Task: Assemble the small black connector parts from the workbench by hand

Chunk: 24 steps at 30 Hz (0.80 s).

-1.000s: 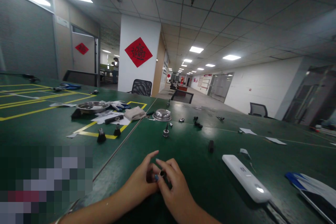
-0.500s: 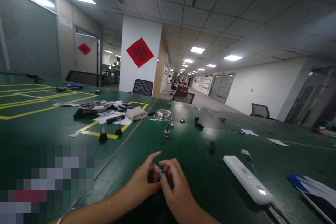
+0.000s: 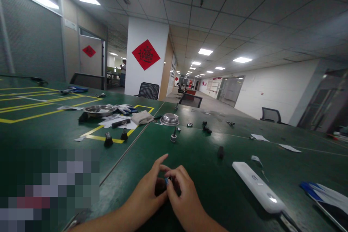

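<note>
My left hand (image 3: 150,186) and my right hand (image 3: 181,190) meet low in the middle of the view, just above the green table (image 3: 130,168). My right thumb and fingers pinch a small dark piece (image 3: 170,178) with a light edge. Its kind is too small to tell, and a bit of blue shows beside it. The left index finger points up, while the other left fingers and thumb curl in against the right fingertips; whatever lies between them is hidden. Beyond my hands stands a small metal part with a pointed top (image 3: 173,136).
A white power strip (image 3: 257,188) and a blue-and-white item (image 3: 326,199) lie at right. Farther off are a small dark block (image 3: 220,152), an upturned metal bowl (image 3: 170,119), a metal dish (image 3: 100,110), a cloth (image 3: 141,117) and two black-based parts (image 3: 108,140).
Both hands stay together at nearly the same spot. The left fingers have shifted slightly closer against the right fingertips. The view has moved a little.
</note>
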Tool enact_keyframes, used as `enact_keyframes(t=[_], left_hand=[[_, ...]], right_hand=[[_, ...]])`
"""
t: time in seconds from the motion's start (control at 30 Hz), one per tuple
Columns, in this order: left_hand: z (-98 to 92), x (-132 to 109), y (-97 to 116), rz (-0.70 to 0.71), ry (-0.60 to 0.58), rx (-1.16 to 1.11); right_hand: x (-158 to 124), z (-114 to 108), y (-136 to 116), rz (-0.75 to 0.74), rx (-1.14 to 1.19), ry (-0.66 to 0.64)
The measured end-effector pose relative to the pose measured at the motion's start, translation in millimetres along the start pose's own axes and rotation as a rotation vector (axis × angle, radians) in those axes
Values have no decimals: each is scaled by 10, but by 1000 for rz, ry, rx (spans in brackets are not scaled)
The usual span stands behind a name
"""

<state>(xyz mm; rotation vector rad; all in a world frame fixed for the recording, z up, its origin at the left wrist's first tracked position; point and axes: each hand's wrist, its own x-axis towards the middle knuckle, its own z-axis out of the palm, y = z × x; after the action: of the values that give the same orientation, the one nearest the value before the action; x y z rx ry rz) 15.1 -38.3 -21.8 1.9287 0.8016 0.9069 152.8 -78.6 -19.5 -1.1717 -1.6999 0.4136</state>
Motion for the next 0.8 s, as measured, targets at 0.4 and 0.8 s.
enact_keyframes(t=[0.4,0.8], left_hand=[[-130,2,151,319,-119,390],[-391,185,214,73,-77,517]], right_hand=[[-44,86,168,16,55,-10],[5,0,336,151,119,383]])
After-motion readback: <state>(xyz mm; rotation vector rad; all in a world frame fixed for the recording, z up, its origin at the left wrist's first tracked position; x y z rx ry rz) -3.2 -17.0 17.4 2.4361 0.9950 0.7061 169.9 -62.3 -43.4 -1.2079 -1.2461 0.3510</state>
